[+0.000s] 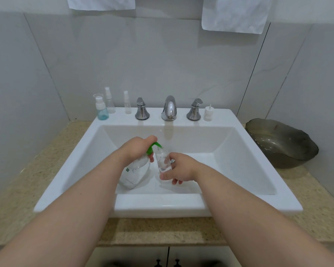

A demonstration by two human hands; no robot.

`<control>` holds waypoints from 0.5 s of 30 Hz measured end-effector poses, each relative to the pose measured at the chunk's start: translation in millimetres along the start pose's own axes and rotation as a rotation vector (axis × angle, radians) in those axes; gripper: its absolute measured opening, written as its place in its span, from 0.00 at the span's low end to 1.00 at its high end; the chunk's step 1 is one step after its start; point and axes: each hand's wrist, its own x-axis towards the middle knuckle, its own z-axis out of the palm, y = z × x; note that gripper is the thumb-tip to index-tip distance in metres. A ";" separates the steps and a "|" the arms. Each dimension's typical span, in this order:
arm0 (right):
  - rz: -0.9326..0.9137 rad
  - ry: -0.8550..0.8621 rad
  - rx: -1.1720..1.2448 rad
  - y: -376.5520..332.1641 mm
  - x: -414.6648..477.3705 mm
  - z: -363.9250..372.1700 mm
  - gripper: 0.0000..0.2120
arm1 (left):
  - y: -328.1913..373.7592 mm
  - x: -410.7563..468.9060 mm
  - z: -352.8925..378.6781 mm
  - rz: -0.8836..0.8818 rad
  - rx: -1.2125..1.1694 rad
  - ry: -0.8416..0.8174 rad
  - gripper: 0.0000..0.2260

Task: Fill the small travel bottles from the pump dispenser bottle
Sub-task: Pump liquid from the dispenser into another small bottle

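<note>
Head view: left fingers [152, 138] grip the clear pump bottle [135, 174], right fingers [166, 176] hold a travel bottle [162, 160].

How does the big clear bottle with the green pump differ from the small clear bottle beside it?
The round clear pump bottle is wider than the slim clear travel bottle. The pump bottle has a green pump head; the travel bottle's top sits under its nozzle. The left hand grips the pump bottle, the right hand the travel bottle. Both are see-through, inside the white sink.
</note>
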 end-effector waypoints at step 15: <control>0.010 0.008 -0.009 -2.0 -2.3 0.0 0.23 | -6.4 0.7 -1.1 0.022 -0.014 0.041 0.42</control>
